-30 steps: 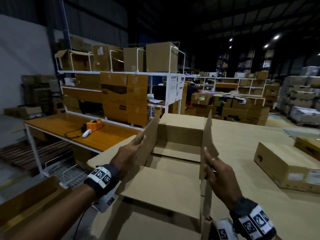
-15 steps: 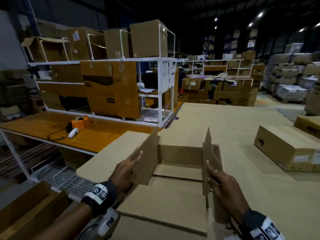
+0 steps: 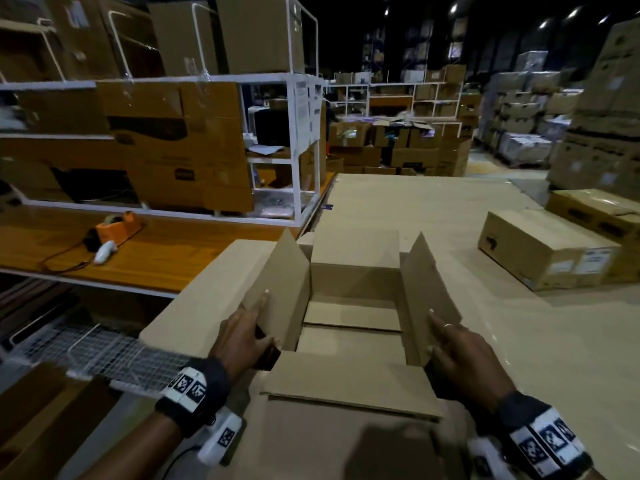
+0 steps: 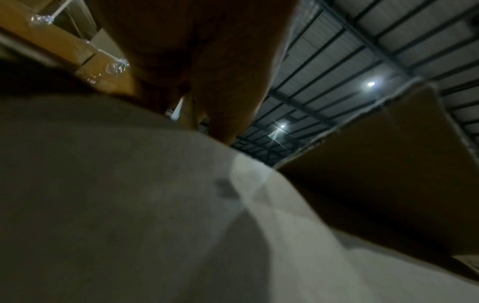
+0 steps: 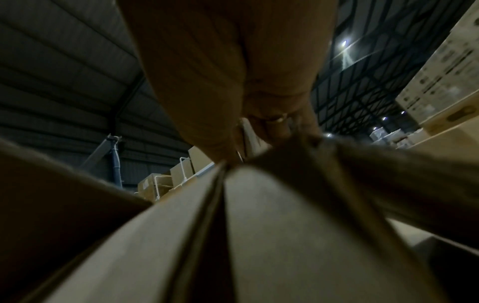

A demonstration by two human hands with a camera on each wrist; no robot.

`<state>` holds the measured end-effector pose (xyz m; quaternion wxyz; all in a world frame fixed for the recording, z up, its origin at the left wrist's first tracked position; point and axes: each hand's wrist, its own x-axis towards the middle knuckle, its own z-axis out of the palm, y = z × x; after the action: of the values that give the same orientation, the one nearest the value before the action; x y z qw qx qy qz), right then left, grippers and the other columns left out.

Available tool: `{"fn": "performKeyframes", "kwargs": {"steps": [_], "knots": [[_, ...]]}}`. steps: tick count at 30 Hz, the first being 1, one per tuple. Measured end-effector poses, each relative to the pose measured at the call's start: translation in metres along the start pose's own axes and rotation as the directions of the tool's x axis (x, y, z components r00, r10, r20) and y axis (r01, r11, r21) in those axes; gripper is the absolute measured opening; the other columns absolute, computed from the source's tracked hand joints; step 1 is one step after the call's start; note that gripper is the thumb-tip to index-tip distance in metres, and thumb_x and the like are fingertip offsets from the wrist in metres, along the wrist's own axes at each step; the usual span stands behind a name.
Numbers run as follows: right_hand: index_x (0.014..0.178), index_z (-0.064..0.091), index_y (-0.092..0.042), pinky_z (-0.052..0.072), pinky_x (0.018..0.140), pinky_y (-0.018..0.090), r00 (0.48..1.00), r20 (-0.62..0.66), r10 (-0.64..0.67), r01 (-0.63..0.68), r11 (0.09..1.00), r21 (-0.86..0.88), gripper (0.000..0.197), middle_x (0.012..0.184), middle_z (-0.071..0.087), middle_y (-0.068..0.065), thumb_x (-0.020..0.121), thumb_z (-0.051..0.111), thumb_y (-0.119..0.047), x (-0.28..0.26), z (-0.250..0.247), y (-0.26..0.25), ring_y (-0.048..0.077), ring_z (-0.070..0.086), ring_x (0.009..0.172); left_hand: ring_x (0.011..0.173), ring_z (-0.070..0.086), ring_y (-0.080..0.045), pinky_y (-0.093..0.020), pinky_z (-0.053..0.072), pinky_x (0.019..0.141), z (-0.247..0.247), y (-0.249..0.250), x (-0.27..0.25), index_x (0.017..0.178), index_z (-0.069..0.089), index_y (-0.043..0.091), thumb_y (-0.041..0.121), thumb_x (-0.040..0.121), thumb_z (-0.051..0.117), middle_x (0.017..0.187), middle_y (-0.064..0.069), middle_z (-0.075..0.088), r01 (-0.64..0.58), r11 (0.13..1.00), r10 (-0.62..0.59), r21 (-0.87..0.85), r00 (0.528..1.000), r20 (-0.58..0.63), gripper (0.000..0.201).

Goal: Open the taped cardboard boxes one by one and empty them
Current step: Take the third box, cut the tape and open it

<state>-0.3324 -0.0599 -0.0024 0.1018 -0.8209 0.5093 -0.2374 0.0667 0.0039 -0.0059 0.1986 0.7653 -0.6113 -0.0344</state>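
An open cardboard box [image 3: 353,282] sits in front of me on the cardboard-covered table [image 3: 415,209]. Its two side flaps stand up; the near flap [image 3: 346,382] lies folded toward me. Inside I see only the bottom flaps. My left hand [image 3: 263,320] grips the left flap [image 3: 287,282], index finger along its outer face and thumb round its near edge. My right hand [image 3: 433,330] pinches the right flap [image 3: 426,282]. In the right wrist view, the right hand [image 5: 233,143] has thumb and fingers on either side of the flap's edge. The left wrist view is mostly blurred cardboard.
A closed labelled box [image 3: 547,251] lies on the table to the right, another box [image 3: 595,209] behind it. On the left, a wooden bench [image 3: 156,258] carries an orange tape dispenser [image 3: 117,225]; above it a white shelf rack [image 3: 298,133] holds boxes. Stacked boxes fill the far background.
The box has come lower and nearer in view, and its inside now shows. Both hands keep hold of the side flaps, which stand a little wider apart.
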Motion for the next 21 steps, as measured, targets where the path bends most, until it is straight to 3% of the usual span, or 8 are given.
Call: {"fn": "performKeyframes", "kwargs": {"steps": [3, 6, 9, 13, 15, 17, 19, 21], "knots": [[0.153, 0.033, -0.026, 0.034, 0.108, 0.055, 0.990, 0.005, 0.141, -0.136, 0.963, -0.234, 0.068, 0.125, 0.063, 0.006, 0.093, 0.062, -0.039, -0.002, -0.005, 0.011, 0.028, 0.052, 0.122, 0.132, 0.048, -0.036, -0.047, 0.045, 0.108, -0.007, -0.001, -0.003, 0.157, 0.020, 0.033, 0.051, 0.083, 0.074, 0.164, -0.019, 0.006, 0.139, 0.983, -0.135, 0.124, 0.990, -0.038, 0.093], [0.151, 0.038, -0.021, 0.016, 0.112, 0.071, 0.981, -0.138, 0.139, -0.186, 0.880, -0.437, 0.077, 0.158, 0.021, 0.030, 0.085, 0.072, -0.040, -0.007, -0.020, 0.001, 0.045, 0.016, 0.148, 0.148, 0.018, -0.044, -0.053, 0.028, 0.117, -0.022, 0.005, -0.002, 0.157, 0.018, 0.032, 0.064, 0.081, 0.067, 0.164, -0.021, -0.013, 0.179, 0.944, -0.148, 0.278, 0.980, -0.131, 0.095], [0.146, 0.048, -0.008, 0.005, 0.111, 0.073, 0.971, -0.234, -0.054, -0.091, 0.820, -0.565, 0.086, 0.157, 0.015, 0.038, 0.071, 0.082, -0.033, -0.006, -0.032, -0.022, 0.052, 0.008, 0.148, 0.152, -0.005, -0.042, -0.058, 0.006, 0.123, -0.032, 0.020, 0.004, 0.157, 0.021, 0.026, 0.074, 0.081, 0.057, 0.165, -0.021, -0.011, 0.073, 0.917, -0.004, 0.392, 0.985, -0.174, 0.097], [0.133, 0.059, -0.002, 0.010, 0.115, 0.072, 0.968, 0.049, -0.245, 0.211, 0.698, -0.685, 0.084, 0.152, 0.035, 0.031, 0.057, 0.088, -0.023, 0.012, -0.027, -0.044, 0.045, 0.027, 0.146, 0.153, 0.005, -0.036, -0.061, -0.005, 0.120, -0.024, 0.043, 0.016, 0.149, 0.039, 0.027, 0.085, 0.082, 0.035, 0.164, -0.014, 0.020, -0.174, 0.828, 0.146, 0.534, 0.985, 0.094, 0.089], [0.138, 0.056, -0.009, 0.003, 0.118, 0.065, 0.963, 0.207, -0.173, 0.269, 0.662, -0.700, 0.072, 0.150, 0.041, 0.026, 0.074, 0.074, -0.039, 0.016, -0.018, -0.047, 0.039, 0.032, 0.145, 0.152, 0.007, -0.039, -0.068, -0.013, 0.114, -0.018, 0.043, 0.019, 0.142, 0.051, 0.029, 0.091, 0.077, 0.027, 0.162, -0.011, 0.028, -0.192, 0.768, 0.110, 0.611, 0.979, 0.169, 0.093], [0.146, 0.044, -0.019, 0.003, 0.120, 0.058, 0.956, 0.288, 0.059, 0.159, 0.720, -0.675, 0.063, 0.156, 0.032, 0.021, 0.093, 0.047, -0.053, 0.022, -0.010, -0.035, 0.035, 0.026, 0.147, 0.150, 0.009, -0.043, -0.073, -0.015, 0.109, -0.014, 0.038, 0.020, 0.136, 0.057, 0.029, 0.094, 0.072, 0.021, 0.160, -0.011, 0.031, -0.195, 0.719, 0.070, 0.667, 0.975, 0.210, 0.098], [0.139, 0.049, -0.024, 0.024, 0.116, 0.053, 0.907, 0.351, 0.233, 0.037, 0.785, -0.619, 0.059, 0.153, 0.035, 0.017, 0.094, 0.042, -0.063, 0.023, -0.010, -0.024, 0.034, 0.036, 0.139, 0.148, 0.016, -0.042, -0.073, -0.008, 0.111, -0.009, 0.028, 0.022, 0.139, 0.054, 0.031, 0.097, 0.070, 0.018, 0.160, -0.010, 0.032, -0.202, 0.764, 0.032, 0.613, 0.960, 0.277, 0.102], [0.133, 0.053, -0.025, 0.035, 0.108, 0.051, 0.894, 0.377, 0.242, 0.022, 0.817, -0.577, 0.055, 0.145, 0.042, 0.011, 0.093, 0.045, -0.063, 0.020, -0.008, -0.015, 0.031, 0.041, 0.131, 0.150, 0.015, -0.040, -0.070, -0.002, 0.113, -0.006, 0.016, 0.023, 0.147, 0.042, 0.033, 0.102, 0.064, 0.018, 0.164, -0.008, 0.024, -0.209, 0.845, 0.010, 0.493, 0.927, 0.375, 0.111]]}}
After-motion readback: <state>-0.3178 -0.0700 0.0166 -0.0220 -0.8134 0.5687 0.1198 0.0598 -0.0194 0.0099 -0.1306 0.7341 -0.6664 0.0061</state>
